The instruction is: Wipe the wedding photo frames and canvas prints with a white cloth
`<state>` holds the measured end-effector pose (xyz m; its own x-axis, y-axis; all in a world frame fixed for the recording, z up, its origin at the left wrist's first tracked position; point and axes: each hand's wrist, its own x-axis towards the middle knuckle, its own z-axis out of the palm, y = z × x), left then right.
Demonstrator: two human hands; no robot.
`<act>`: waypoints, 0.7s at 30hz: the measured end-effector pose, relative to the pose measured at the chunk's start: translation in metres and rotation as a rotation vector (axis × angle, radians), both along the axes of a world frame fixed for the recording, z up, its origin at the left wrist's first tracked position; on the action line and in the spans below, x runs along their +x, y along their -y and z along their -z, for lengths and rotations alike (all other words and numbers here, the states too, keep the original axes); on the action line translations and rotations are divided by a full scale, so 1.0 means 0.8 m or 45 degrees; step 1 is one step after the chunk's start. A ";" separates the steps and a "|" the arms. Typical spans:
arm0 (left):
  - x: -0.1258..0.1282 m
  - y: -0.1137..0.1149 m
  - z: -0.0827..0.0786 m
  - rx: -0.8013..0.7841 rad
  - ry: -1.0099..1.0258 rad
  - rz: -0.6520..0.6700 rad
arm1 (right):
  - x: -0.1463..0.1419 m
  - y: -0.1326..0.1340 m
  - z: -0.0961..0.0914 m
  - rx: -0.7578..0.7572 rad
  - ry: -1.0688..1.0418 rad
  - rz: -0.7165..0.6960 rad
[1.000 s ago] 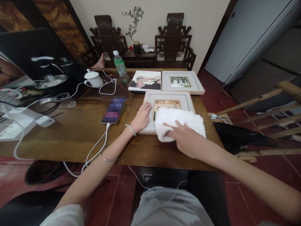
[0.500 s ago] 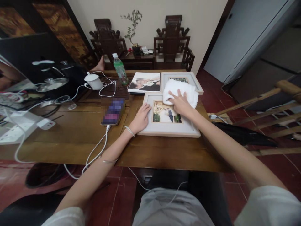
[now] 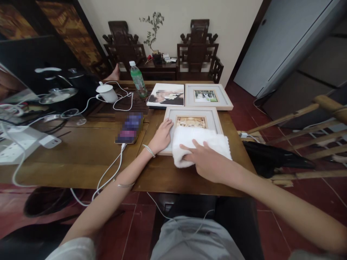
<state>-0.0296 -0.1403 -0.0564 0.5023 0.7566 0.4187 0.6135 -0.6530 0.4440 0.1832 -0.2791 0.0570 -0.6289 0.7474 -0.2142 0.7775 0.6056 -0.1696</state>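
Observation:
A white picture frame (image 3: 189, 113) lies flat on the wooden table (image 3: 81, 151) in front of me. My left hand (image 3: 162, 136) rests flat on the frame's left border, fingers stretched out. My right hand (image 3: 208, 162) presses a folded white towel (image 3: 200, 142) onto the frame's near half, fingers spread on the cloth. The towel hides most of the photo; only its top strip shows.
Behind lie a second white frame (image 3: 207, 96) and a photo print (image 3: 166, 95). A phone (image 3: 129, 127) on a white cable sits left of my hand. A green bottle (image 3: 138, 78), white cup (image 3: 107, 92), power strip (image 3: 24, 142) and pots stand at left.
My right hand has pulled the towel from the frame's far right corner back to its near edge, covering the photo again. The left hand has stayed in place.

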 end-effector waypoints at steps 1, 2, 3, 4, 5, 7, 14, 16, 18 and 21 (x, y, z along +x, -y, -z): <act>0.000 0.000 0.000 0.000 -0.001 0.005 | -0.004 -0.008 0.005 0.015 -0.003 0.030; -0.001 -0.001 0.001 -0.001 -0.002 0.009 | -0.007 -0.019 0.011 0.026 0.002 0.070; -0.001 -0.001 0.001 -0.001 -0.005 0.011 | -0.008 -0.033 0.017 0.042 0.011 0.112; -0.001 -0.001 0.001 0.000 -0.007 0.011 | -0.008 -0.050 0.024 0.075 0.019 0.153; -0.002 -0.002 0.001 0.001 -0.009 0.010 | -0.005 -0.068 0.030 0.128 0.027 0.191; -0.002 -0.002 0.002 0.003 -0.010 0.010 | 0.005 -0.108 0.042 0.287 0.029 0.257; -0.002 -0.002 0.001 -0.013 -0.023 0.008 | 0.024 -0.178 0.057 0.510 0.060 0.416; -0.001 -0.001 0.000 -0.014 -0.038 -0.003 | 0.016 -0.161 0.055 0.459 0.078 0.340; 0.002 0.000 -0.001 -0.015 -0.028 -0.012 | 0.007 -0.131 0.048 0.376 0.088 0.248; 0.008 0.004 -0.005 -0.035 0.015 -0.046 | -0.003 -0.078 0.028 0.168 0.119 0.125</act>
